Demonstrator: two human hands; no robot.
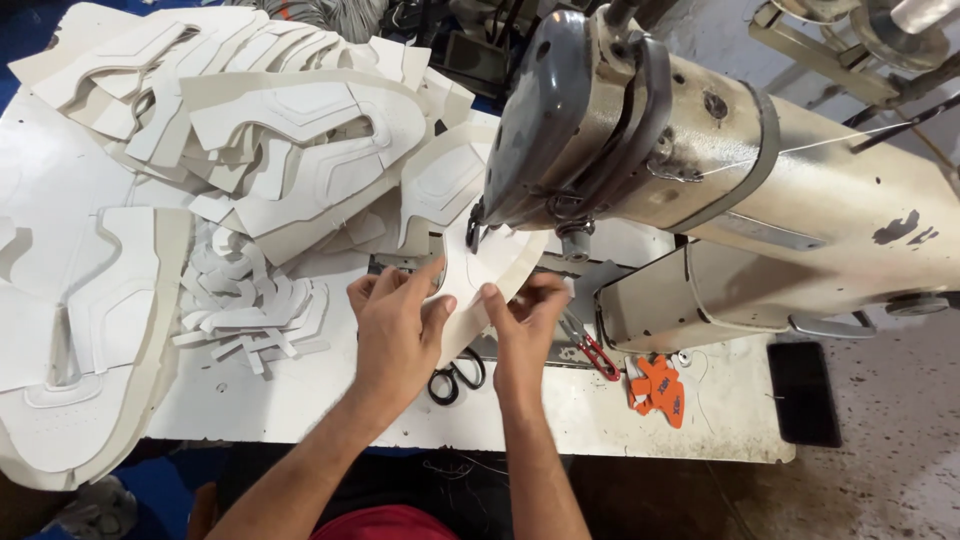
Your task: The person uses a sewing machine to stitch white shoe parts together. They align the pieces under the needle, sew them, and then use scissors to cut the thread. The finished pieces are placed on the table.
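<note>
Both hands feed a curved white cut piece point(478, 272) under the head of a sewing machine point(640, 150).
The piece lies on the white tabletop point(300, 390), its far end at the needle. The left hand point(395, 335) pinches its left edge with closed fingers; the right hand point(525, 325) grips its right edge likewise. Black scissors point(455, 378) lie just beneath, red snips point(595, 350) to the right, stacked white cut pieces point(250, 130) to the left.

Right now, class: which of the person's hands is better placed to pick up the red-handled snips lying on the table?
The right hand, probably. It holds the white curved piece directly beside the red-handled snips. The left hand sits further away and would have to cross over.
</note>
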